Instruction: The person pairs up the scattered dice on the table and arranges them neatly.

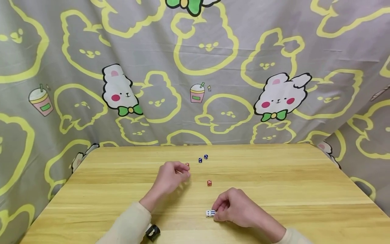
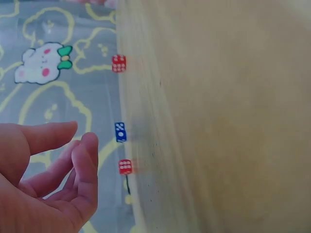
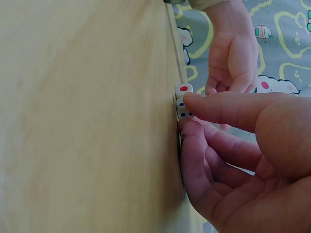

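My right hand (image 1: 239,208) is low over the front part of the table, its thumb and fingers pinching a white die (image 1: 213,213). A second white die (image 1: 208,213) sits right against the first, on its left. In the right wrist view the thumb covers part of the pinched white die (image 3: 182,108). My left hand (image 1: 170,178) hovers farther back, with thumb and fingertips apart and nothing between them. Just beyond its fingertips is a red die (image 1: 187,164), partly hidden by them in the head view. Another red die (image 1: 209,183) lies between the two hands.
Two blue dice (image 1: 200,160) (image 1: 206,157) lie close together toward the back of the wooden table (image 1: 274,173). A black object (image 1: 153,232), perhaps a strap, shows by the left sleeve. A patterned curtain (image 1: 152,51) hangs behind the table.
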Tool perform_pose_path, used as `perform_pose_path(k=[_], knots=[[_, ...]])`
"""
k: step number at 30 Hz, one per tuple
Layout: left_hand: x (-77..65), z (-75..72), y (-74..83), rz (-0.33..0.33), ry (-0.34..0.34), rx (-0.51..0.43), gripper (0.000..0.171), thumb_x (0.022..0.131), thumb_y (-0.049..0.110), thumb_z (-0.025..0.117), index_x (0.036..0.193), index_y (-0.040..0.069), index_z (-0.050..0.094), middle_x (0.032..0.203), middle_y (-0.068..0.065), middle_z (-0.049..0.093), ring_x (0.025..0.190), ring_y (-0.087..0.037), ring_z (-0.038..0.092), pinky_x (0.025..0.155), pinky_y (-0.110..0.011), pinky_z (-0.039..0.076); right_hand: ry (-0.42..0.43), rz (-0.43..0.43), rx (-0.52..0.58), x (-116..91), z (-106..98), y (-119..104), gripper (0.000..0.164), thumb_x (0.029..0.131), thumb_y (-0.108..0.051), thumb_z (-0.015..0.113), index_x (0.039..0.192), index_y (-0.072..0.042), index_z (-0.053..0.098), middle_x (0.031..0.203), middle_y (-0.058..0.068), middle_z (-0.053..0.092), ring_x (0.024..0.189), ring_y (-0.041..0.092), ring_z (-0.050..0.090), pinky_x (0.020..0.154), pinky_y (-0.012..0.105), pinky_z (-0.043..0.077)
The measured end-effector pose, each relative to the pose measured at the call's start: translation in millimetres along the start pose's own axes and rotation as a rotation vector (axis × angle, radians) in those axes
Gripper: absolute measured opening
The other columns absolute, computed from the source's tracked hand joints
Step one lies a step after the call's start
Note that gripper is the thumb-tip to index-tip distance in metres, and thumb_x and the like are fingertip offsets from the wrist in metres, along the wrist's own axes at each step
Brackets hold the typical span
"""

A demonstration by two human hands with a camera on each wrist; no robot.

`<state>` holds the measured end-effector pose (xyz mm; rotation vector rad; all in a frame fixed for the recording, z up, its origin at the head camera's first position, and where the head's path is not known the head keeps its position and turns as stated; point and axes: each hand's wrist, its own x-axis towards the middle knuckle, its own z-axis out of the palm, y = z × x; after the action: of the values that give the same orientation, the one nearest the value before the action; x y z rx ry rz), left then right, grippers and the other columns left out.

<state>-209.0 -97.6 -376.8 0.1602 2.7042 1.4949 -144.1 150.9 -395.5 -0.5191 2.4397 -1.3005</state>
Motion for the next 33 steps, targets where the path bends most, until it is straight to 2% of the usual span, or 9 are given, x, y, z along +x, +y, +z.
perform_pose_path(k=[9, 16, 26, 33], knots=[[20.7, -0.3, -2.5, -0.086, 0.049, 0.009, 0.015, 0.089, 0.009, 0.084, 0.103, 0.005, 0.081, 0.089, -0.004, 0.076, 0.076, -0.014, 0.063, 0.062, -0.025, 0.049, -0.008, 0.0, 0.0, 0, -1, -1, 0.011, 0.083, -0.01, 0.089, 0.086, -0.015, 0.079, 0.076, -0.004, 0.071, 0.068, 0.007, 0.06, 0.059, 0.02, 0.048], [36.3, -2.6, -9.2, -0.131, 0.085, 0.025, 0.021, 0.086, 0.008, 0.085, 0.106, 0.003, 0.078, 0.093, -0.008, 0.077, 0.082, -0.016, 0.067, 0.067, -0.023, 0.049, -0.008, 0.001, -0.002, 0, -1, -1, 0.011, 0.083, -0.009, 0.088, 0.085, -0.014, 0.079, 0.075, -0.004, 0.071, 0.067, 0.006, 0.06, 0.059, 0.02, 0.048], [52.8, -2.4, -14.3, -0.222, 0.016, 0.021, 0.028, 0.083, 0.006, 0.088, 0.109, 0.006, 0.078, 0.101, -0.007, 0.076, 0.084, -0.017, 0.067, 0.067, -0.023, 0.05, -0.007, 0.004, 0.005, -1, -1, 0, 0.01, 0.082, -0.009, 0.089, 0.086, -0.012, 0.079, 0.074, -0.004, 0.071, 0.067, 0.006, 0.06, 0.059, 0.019, 0.047], [56.6, -3.6, -14.4, -0.232, 0.001, 0.032, 0.028, 0.082, 0.005, 0.088, 0.108, 0.008, 0.079, 0.104, -0.008, 0.076, 0.09, -0.019, 0.068, 0.074, -0.024, 0.052, -0.006, 0.001, 0.003, 1, -1, -1, 0.012, 0.082, -0.009, 0.089, 0.085, -0.015, 0.079, 0.075, -0.004, 0.071, 0.068, 0.007, 0.06, 0.06, 0.02, 0.048]])
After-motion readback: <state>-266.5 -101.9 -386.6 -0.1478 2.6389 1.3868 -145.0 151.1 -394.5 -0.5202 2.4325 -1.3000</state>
